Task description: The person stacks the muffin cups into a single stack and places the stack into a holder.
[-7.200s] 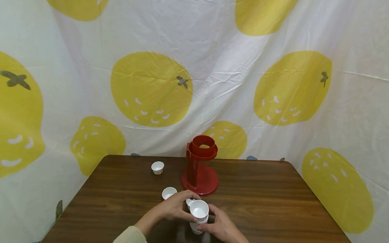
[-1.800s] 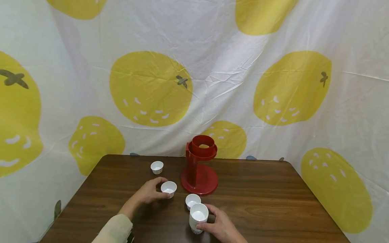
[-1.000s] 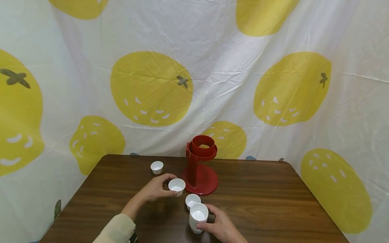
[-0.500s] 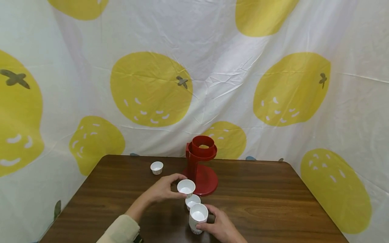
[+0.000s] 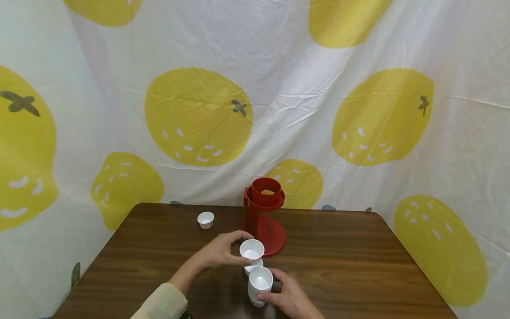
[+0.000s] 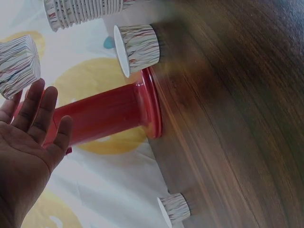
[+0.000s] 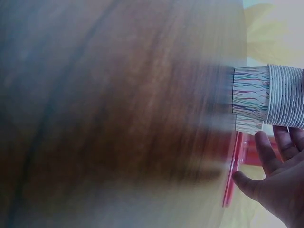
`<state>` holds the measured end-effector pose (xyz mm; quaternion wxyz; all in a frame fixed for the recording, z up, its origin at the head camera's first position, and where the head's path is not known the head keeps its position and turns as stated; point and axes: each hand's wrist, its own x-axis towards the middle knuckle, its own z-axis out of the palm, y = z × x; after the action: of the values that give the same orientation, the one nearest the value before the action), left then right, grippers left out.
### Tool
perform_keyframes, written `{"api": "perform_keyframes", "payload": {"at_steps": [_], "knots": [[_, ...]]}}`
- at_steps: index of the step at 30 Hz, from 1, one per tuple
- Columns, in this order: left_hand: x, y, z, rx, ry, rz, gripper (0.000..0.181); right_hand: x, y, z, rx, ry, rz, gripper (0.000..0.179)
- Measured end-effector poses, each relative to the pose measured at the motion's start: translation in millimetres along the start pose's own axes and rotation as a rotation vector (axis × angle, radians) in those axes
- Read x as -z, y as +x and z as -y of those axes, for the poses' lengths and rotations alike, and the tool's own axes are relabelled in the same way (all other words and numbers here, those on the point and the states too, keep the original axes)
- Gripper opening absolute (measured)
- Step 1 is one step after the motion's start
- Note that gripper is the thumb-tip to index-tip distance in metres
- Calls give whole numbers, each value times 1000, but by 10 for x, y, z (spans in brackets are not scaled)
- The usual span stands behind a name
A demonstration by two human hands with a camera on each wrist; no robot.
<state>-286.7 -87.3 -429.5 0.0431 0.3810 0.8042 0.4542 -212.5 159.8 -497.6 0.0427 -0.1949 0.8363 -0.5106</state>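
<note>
Leftward-held white cup (image 5: 252, 250) and left hand (image 5: 223, 252) have shifted nearer the right hand (image 5: 292, 297) since half a second ago. Pinched at the left fingertips, that cup points mouth up, axis roughly upright, partly hiding another cup (image 5: 251, 269). The right hand grips an upright cup stack (image 5: 259, 285) between thumb and fingers.

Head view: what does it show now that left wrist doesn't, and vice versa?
Only head: the right hand, the cream sleeve, and the inside of the held baking cup.

Only left wrist: the palm of the left hand and the individual nested rims along the cup stack.

Both: left hand with its cup, the stack, two standing baking cups, red stand, wood-grain table, lemon-print backdrop.
</note>
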Motion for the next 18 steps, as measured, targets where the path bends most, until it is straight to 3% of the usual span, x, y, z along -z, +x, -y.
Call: {"api": "perform_keyframes", "payload": {"at_steps": [13, 18], "knots": [[-140, 19, -60, 9, -4, 49, 50, 10, 13, -2, -31, 10, 23, 55], [-200, 13, -58, 13, -20, 70, 50, 8, -8, 2, -3, 16, 12, 51]]}}
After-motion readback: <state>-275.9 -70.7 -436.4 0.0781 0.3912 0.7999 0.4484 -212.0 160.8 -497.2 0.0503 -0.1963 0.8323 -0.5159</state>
